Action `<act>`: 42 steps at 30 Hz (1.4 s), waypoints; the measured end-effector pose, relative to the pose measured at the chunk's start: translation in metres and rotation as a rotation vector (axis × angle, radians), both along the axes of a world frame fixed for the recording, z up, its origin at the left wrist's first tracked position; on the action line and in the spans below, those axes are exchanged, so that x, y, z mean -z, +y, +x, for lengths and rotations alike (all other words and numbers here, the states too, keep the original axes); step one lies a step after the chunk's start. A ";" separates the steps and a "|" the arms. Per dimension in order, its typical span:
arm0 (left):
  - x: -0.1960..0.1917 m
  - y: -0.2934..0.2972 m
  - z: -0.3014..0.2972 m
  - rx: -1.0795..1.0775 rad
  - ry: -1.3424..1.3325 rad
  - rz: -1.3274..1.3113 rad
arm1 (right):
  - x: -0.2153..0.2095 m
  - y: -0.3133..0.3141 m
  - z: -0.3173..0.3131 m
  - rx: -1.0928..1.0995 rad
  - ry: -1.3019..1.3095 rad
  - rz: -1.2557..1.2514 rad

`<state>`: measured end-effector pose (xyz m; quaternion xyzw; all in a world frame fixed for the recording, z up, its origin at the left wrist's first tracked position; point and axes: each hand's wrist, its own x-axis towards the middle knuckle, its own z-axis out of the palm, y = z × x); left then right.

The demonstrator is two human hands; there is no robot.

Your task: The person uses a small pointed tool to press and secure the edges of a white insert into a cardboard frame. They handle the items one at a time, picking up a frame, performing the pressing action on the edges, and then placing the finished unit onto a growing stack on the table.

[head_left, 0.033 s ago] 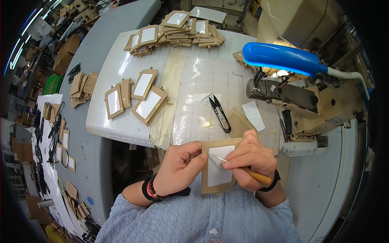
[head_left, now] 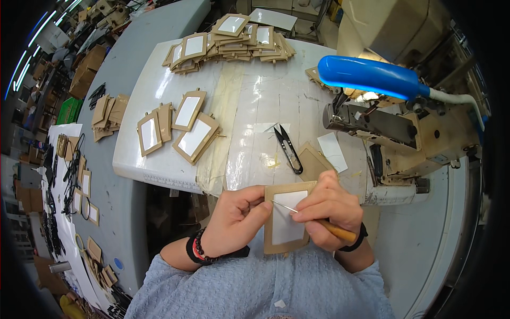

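Note:
Close to my body I hold a tan card holder [head_left: 270, 234] with a white window. My left hand [head_left: 236, 215] pinches its left edge between thumb and bent fingers. In my right hand [head_left: 332, 210] is an awl [head_left: 340, 230] with a wooden handle and a thin metal shaft. The shaft lies across the window, its tip at the frame's left inner edge beside my left thumb. Some right fingers also rest against the holder's right side. Black thread snips [head_left: 288, 149] lie on the table just beyond, next to a tan panel [head_left: 313, 161] and a white card [head_left: 332, 151].
Several finished-looking holders [head_left: 188, 110] lie on the white table [head_left: 260, 101] at left, with a big pile [head_left: 231, 40] at the back. A sewing machine [head_left: 393, 127] stands at right under a blue lamp [head_left: 369, 77]. More pieces lie on a grey table [head_left: 114, 181].

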<state>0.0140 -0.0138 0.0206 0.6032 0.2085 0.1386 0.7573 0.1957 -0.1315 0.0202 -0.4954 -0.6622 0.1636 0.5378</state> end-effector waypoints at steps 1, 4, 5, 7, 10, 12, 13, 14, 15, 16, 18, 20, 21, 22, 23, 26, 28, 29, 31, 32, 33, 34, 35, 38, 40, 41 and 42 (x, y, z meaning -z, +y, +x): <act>0.001 0.001 -0.001 0.014 0.016 0.010 | 0.000 0.000 0.000 0.001 -0.004 0.000; 0.002 0.000 0.000 0.013 -0.007 -0.026 | 0.000 -0.001 -0.003 0.022 -0.034 0.010; 0.002 -0.001 0.000 0.005 -0.026 -0.048 | -0.001 -0.001 -0.003 0.027 -0.033 0.012; 0.003 -0.001 0.000 0.003 -0.029 -0.051 | -0.002 -0.001 -0.005 0.036 -0.031 0.015; 0.002 -0.001 0.002 -0.002 -0.035 -0.056 | -0.003 -0.001 -0.005 0.040 -0.021 0.015; 0.002 -0.001 0.002 0.006 -0.026 -0.054 | -0.003 -0.001 -0.005 0.041 -0.019 0.018; 0.002 0.000 0.001 0.018 -0.014 -0.051 | -0.003 -0.001 -0.005 0.042 -0.017 0.018; 0.002 0.001 0.001 0.029 -0.003 -0.047 | -0.003 -0.001 -0.005 0.044 -0.019 0.017; 0.003 0.001 0.001 0.027 -0.004 -0.043 | -0.004 -0.001 -0.005 0.047 -0.022 0.016; 0.003 0.001 0.002 0.025 -0.006 -0.039 | -0.004 -0.001 -0.006 0.050 -0.024 0.014; 0.005 0.000 0.002 0.027 0.006 -0.017 | -0.005 -0.001 -0.009 0.081 -0.049 0.019; 0.007 0.000 0.002 0.032 0.032 0.017 | -0.006 -0.002 -0.012 0.108 -0.074 0.014; 0.007 -0.003 0.004 -0.017 0.023 0.000 | -0.006 -0.001 -0.014 0.119 -0.086 0.007; 0.008 -0.008 0.007 -0.066 0.013 -0.018 | -0.007 -0.001 -0.016 0.129 -0.098 0.001; 0.009 -0.011 0.008 -0.112 0.003 -0.035 | -0.007 -0.001 -0.017 0.132 -0.078 -0.008; 0.018 -0.010 0.003 -0.119 0.056 0.245 | -0.007 -0.003 -0.020 0.126 0.030 -0.085; 0.011 -0.008 0.000 -0.056 0.167 0.275 | -0.006 -0.005 -0.019 0.108 0.163 -0.202; 0.008 -0.007 0.000 -0.025 0.223 0.291 | -0.005 -0.007 -0.020 0.094 0.335 -0.281; 0.007 -0.004 -0.001 0.001 0.224 0.287 | -0.004 -0.010 -0.021 0.065 0.680 -0.438; 0.007 -0.004 -0.001 0.014 0.224 0.284 | -0.002 -0.011 -0.021 0.031 0.795 -0.459; 0.007 -0.004 -0.002 0.010 0.200 0.249 | 0.000 -0.011 -0.018 0.007 0.913 -0.494; 0.008 -0.005 -0.001 0.006 0.176 0.215 | 0.004 -0.010 -0.014 -0.018 1.031 -0.528; 0.008 -0.006 0.000 0.003 0.152 0.181 | 0.007 -0.009 -0.011 -0.042 1.150 -0.561; 0.017 -0.009 0.003 -0.096 0.008 0.244 | 0.012 -0.004 -0.012 -0.058 1.269 -0.536; 0.011 -0.013 0.008 -0.142 -0.022 0.184 | 0.012 -0.004 -0.013 -0.037 1.257 -0.518; 0.009 -0.013 0.010 -0.167 -0.036 0.153 | 0.010 -0.005 -0.012 -0.021 1.219 -0.512; 0.010 -0.011 0.009 -0.141 -0.002 0.156 | 0.009 -0.006 -0.012 -0.004 1.180 -0.506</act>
